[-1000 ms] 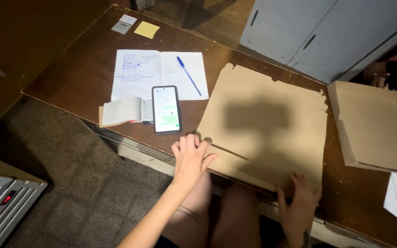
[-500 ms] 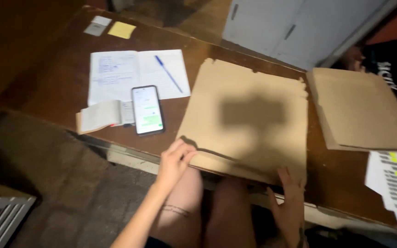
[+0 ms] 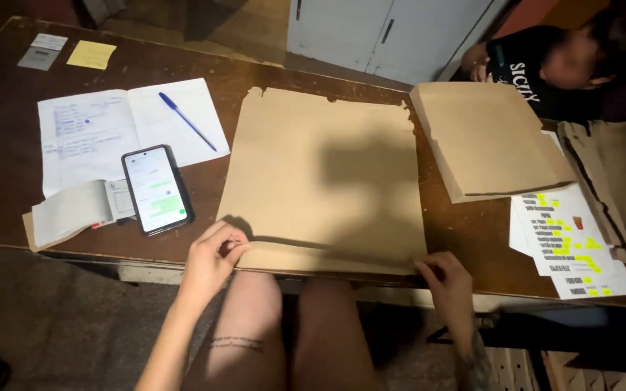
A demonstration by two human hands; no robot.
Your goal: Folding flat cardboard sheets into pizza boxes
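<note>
A large sheet of brown paper [image 3: 320, 166] lies flat on the dark wooden table [image 3: 9, 137], its near edge folded up into a narrow strip. My left hand [image 3: 213, 259] pinches the left end of that folded strip at the table's front edge. My right hand [image 3: 447, 281] grips the strip's right end, fingers curled over the paper. My bare knees show under the table between both hands.
Left of the sheet lie a lit phone [image 3: 156, 190], an open notebook [image 3: 121, 129] with a blue pen [image 3: 186, 121], and a small booklet [image 3: 74, 210]. A folded brown paper stack [image 3: 488, 137] and printed sheets with yellow marks [image 3: 570, 242] sit right. Another person [image 3: 545, 61] sits at the far right.
The view has swung right, showing the other person and the printed sheets. My hands went from flat on the fold to pinching its two ends; the right hand moved up onto the edge.
</note>
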